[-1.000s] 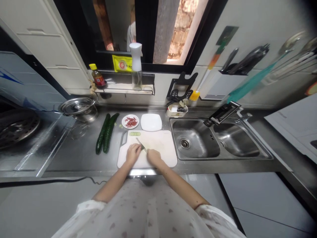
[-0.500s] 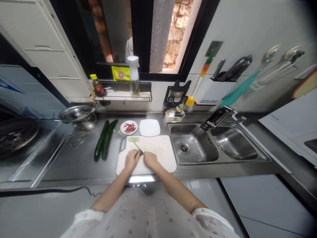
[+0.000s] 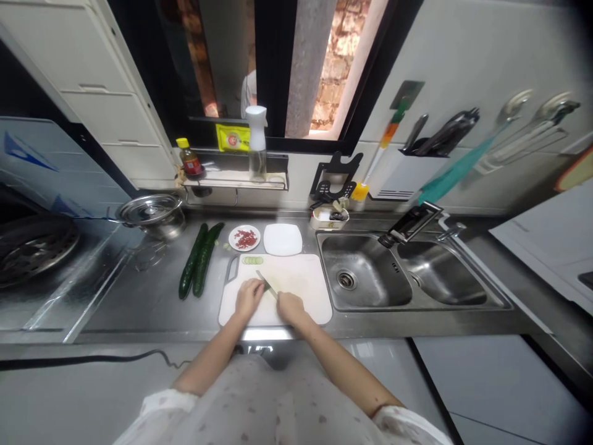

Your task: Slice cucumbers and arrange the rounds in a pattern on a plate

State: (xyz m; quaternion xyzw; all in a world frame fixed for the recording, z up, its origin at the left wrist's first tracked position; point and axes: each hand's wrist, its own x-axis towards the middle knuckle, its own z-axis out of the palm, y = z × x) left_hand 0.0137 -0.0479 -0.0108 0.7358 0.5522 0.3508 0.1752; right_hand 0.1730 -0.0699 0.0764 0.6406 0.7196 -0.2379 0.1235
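Note:
My right hand (image 3: 291, 307) is closed round the handle of a knife (image 3: 267, 282), whose narrow blade slants up and left over the white cutting board (image 3: 306, 281). Beside the blade, the fingers of my left hand (image 3: 249, 296) are bent together on a small dark green cucumber piece (image 3: 267, 286), mostly covered by fingers and blade. A short overlapping row of pale cucumber slices (image 3: 252, 260) lies at the board's upper left. Two whole cucumbers (image 3: 200, 259) rest on the counter left of the board.
Behind the board stand a small plate of chopped red bits (image 3: 244, 238) and a white square plate (image 3: 282, 239). The double sink (image 3: 365, 272) with its black faucet (image 3: 410, 224) adjoins on the right. A lidded steel pot (image 3: 152, 213) is at back left, below a wall shelf (image 3: 236, 179).
My right hand has moved a little right with the knife, and more of the blade shows. My left hand stays near the same spot on the board. The view has shifted slightly.

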